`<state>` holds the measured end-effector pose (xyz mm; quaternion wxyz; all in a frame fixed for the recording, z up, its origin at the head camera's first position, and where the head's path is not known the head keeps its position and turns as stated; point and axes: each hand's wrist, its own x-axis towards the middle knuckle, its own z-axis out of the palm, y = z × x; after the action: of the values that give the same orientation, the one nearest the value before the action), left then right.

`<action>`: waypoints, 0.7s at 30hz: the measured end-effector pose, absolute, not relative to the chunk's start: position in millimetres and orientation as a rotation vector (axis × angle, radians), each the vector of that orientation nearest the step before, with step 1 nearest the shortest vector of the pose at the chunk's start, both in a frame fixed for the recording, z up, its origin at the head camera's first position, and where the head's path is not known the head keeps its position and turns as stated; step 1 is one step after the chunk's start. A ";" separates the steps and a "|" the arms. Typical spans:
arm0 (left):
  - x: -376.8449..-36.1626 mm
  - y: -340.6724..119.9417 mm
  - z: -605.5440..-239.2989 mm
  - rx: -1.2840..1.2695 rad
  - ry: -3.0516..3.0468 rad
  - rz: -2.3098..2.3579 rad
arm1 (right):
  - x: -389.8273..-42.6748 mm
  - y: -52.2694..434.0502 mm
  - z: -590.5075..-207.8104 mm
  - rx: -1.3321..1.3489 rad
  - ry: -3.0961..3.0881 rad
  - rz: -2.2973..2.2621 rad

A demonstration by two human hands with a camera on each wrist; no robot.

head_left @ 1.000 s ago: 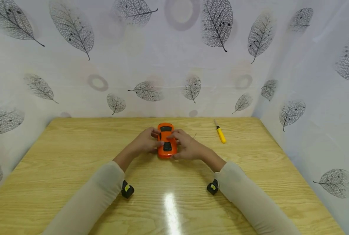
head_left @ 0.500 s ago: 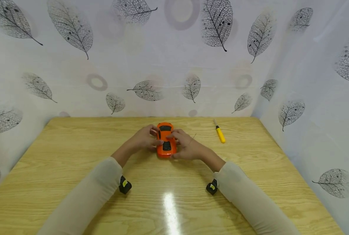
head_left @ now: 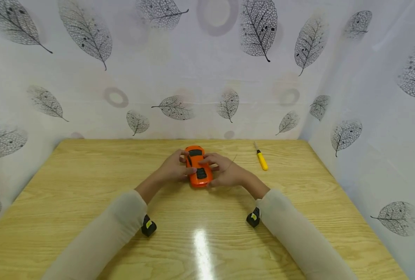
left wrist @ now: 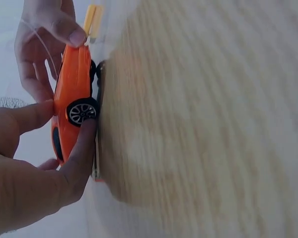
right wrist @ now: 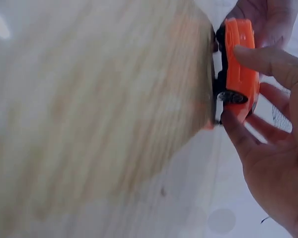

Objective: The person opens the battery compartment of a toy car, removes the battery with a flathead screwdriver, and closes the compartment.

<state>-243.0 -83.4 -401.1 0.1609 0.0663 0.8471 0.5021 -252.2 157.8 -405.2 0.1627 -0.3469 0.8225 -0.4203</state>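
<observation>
Both your hands grip the orange toy car at mid-table.

Nearest you, the wooden table lies bare. Your left hand and right hand clasp the car's sides; the wrist views alone show thumbs by the wheels, tyres on the wood. Farther right, only the head view shows the whole yellow-handled screwdriver, lying apart from the car.

orange toy car with black windows, yellow screwdriver, light wood-grain table, white backdrop with grey leaf print, cream sleeves
</observation>
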 end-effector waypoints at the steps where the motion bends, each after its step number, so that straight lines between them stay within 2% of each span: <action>1: -241.2 -81.3 -401.6 0.164 2.430 1.440 | -254.3 160.1 -405.4 -0.994 2.316 -1.217; 6: -229.7 -67.4 -402.9 0.017 2.420 1.539 | -264.1 172.1 -405.8 -0.988 2.196 -1.257; 11: -222.3 -58.5 -402.4 -0.025 2.409 1.609 | -269.0 179.1 -407.6 -0.996 2.146 -1.257; 21: -233.2 -68.5 -399.8 -0.053 2.516 1.528 | -264.8 184.8 -404.7 -0.893 2.171 -1.276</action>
<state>-233.2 -68.5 -399.8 0.0986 -0.0180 0.8504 0.5165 -264.8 184.8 -404.7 0.2328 -0.3249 0.7903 -0.4645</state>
